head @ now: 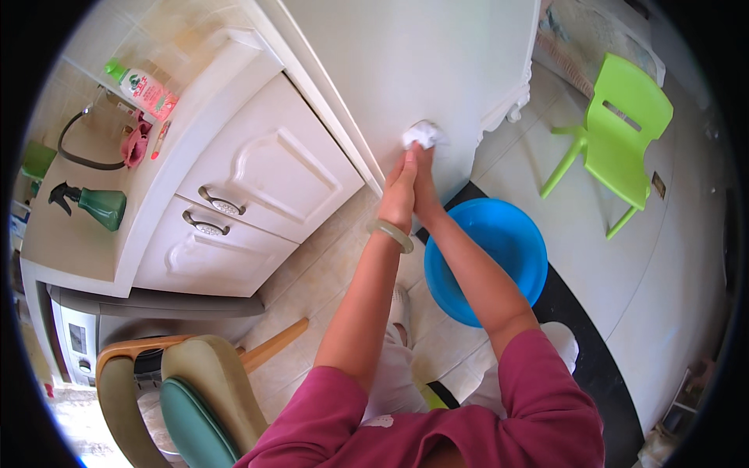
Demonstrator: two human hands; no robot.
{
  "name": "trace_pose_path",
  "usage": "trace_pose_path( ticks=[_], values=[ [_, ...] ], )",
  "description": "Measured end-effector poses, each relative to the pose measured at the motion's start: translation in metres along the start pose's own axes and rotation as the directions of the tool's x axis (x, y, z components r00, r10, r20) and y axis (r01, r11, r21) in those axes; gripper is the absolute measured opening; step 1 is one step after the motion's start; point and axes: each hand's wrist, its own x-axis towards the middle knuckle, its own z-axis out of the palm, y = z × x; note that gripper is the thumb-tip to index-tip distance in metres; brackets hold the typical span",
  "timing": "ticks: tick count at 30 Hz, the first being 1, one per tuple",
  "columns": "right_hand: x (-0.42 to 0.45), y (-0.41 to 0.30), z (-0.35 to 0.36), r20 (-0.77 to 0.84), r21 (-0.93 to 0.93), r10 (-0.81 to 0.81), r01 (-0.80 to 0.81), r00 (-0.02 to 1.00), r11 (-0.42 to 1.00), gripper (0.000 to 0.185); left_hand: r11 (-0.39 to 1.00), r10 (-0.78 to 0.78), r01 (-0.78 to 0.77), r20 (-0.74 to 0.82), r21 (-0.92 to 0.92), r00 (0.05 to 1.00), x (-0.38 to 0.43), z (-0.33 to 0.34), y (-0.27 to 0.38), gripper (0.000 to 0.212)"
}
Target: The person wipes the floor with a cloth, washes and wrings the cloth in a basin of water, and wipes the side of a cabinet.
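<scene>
My left hand [400, 186], with a pale bangle on its wrist, reaches forward close beside my right hand [425, 178]. A crumpled white cloth [423, 135] lies at the fingertips, against a smooth white panel [436, 70]. The right hand holds the cloth to the panel. The left hand's fingers are extended and overlap the right; whether they grip any of the cloth is hidden. Below and to the right of my hands, a round blue plastic basin [529, 251] stands on the floor, partly covered by my right forearm.
Left stand white cabinets [275, 175] and a counter bearing a green spray bottle [104, 207], a pink-and-white bottle [146, 93] and a pink cloth [136, 144]. A green plastic chair [629, 128] stands right. A wooden-armed chair [210, 386] stands lower left, near a metallic appliance [76, 339].
</scene>
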Motion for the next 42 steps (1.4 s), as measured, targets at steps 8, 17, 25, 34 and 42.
trace_pose_path(
  ticks=[8,17,25,34,42],
  values=[
    [0.024,-0.045,-0.015,0.282,0.801,0.568,-0.516,0.773,0.305,0.075,0.988,0.039,-0.041,-0.016,-0.148,0.999,0.009,-0.021,0.002,0.047],
    [0.043,-0.032,-0.011,0.183,0.678,0.548,-0.508,0.816,0.532,0.057,0.966,0.197,-0.219,0.155,0.136,0.968,0.016,-0.033,-0.006,0.053],
    [-0.029,-0.018,0.034,0.168,0.452,0.206,-0.261,0.964,0.853,0.069,0.958,0.167,-0.093,-0.261,0.273,0.951,0.002,-0.02,-0.01,0.045],
    [0.066,-0.077,-0.038,0.203,0.703,0.629,-0.559,0.75,0.44,0.076,0.987,0.132,-0.128,0.036,-0.1,0.991,0.002,-0.03,0.011,0.041],
    [-0.021,-0.042,0.027,0.052,0.526,0.331,-0.308,0.942,0.793,0.03,0.888,-0.04,0.2,-0.362,0.415,0.931,0.007,-0.056,-0.021,0.039]
  ],
)
